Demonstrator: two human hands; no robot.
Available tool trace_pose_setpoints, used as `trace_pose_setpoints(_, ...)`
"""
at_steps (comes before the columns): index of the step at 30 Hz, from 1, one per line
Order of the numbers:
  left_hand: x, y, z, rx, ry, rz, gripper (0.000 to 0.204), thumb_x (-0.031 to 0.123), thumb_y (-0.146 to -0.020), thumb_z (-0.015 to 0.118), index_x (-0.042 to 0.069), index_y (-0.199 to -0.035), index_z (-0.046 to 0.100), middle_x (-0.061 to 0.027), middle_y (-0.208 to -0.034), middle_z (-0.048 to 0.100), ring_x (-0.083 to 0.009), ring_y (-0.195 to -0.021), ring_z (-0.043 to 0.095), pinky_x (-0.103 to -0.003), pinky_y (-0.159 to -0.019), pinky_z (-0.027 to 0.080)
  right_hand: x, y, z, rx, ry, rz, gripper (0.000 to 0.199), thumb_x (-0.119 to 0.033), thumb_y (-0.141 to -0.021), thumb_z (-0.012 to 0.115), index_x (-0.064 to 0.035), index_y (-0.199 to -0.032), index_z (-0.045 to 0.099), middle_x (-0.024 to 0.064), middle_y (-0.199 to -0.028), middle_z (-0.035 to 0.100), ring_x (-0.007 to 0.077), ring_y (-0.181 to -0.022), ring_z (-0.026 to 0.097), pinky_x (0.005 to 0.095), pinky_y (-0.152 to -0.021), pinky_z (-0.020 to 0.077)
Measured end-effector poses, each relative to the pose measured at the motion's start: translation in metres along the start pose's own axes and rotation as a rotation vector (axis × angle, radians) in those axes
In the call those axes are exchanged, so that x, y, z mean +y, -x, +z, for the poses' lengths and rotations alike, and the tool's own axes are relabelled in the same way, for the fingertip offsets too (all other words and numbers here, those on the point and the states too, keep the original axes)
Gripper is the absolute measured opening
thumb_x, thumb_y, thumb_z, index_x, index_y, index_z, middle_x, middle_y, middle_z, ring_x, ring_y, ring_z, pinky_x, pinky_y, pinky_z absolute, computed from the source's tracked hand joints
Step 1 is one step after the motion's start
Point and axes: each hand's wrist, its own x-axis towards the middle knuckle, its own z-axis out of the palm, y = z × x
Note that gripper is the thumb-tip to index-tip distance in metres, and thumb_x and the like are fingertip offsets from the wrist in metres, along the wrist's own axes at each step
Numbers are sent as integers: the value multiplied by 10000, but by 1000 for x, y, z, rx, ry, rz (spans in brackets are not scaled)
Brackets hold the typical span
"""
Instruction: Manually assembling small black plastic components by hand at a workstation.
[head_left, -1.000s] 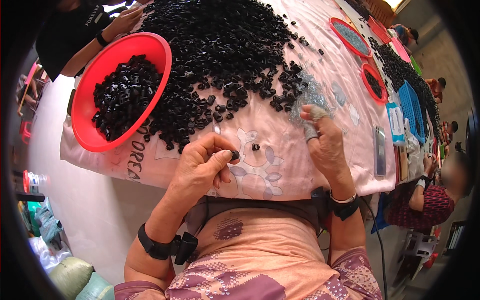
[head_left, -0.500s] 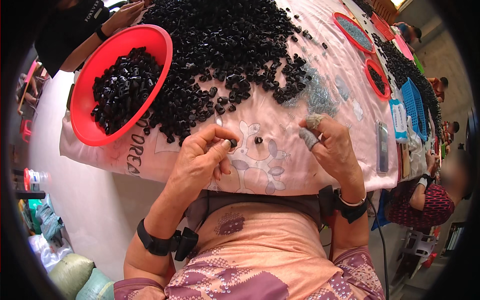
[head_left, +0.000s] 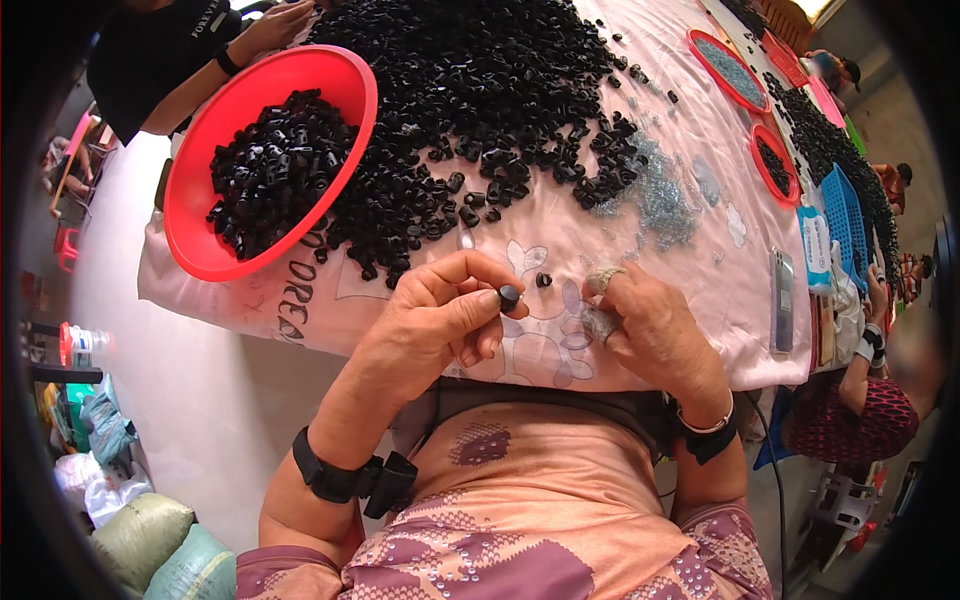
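The left hand's thumb and forefinger [head_left: 482, 306] pinch a small black piece [head_left: 509, 297] between their tips, just above the desk's pink cloth [head_left: 740, 345]; its near side is covered by the thumb. The other fingers of the left hand [head_left: 420, 325] curl below, partly hidden. On the right hand [head_left: 660, 335], thumb and forefinger wear greyish wraps and point toward the left; I cannot tell whether anything sits between them, and the remaining fingers are folded out of sight.

The pinched piece is short and cylindrical, matte black, with a rounded, smooth-looking end. A loose black piece [head_left: 543, 280] lies on the cloth between the hands, showing a darker opening. Beyond spreads a heap of black pieces [head_left: 470, 90], cut off at the top edge, with a red basin [head_left: 366, 115] to its left. The silvery bits [head_left: 665, 205] right of the heap are too fine to separate.
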Motion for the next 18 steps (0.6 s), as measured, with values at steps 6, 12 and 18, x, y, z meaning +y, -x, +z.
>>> trace_pose_setpoints(6, 5, 3, 6, 28, 1, -14, 214, 129, -947, 604, -7, -1113, 603, -116, -927, 671, -86, -597, 570, -168, -466, 405, 6, -3, 5, 13, -161, -10, 221, -31, -755, 665, -30, -974, 639, 140, -807, 559, 303, -703, 603, 384, -642, 496)
trace_pose_setpoints(12, 4, 3, 3, 8, 40, -7, 220, 146, -956, 593, 4, -1122, 583, -130, -923, 667, -96, -591, 590, -164, -468, 410, 7, -4, 9, 39, -624, 183, 209, -8, -812, 716, -7, -1002, 629, 19, -816, 583, 87, -695, 575, 230, -628, 477)
trace_pose_setpoints(18, 1, 0, 9, 78, 67, 33, 160, 130, -935, 622, 22, -1047, 584, -131, -915, 666, -95, -615, 583, -168, -483, 398, -1, -2, 11, 94, -1013, 191, 175, -45, -882, 691, 8, -1032, 618, -1, -892, 634, 52, -796, 601, 196, -703, 495)
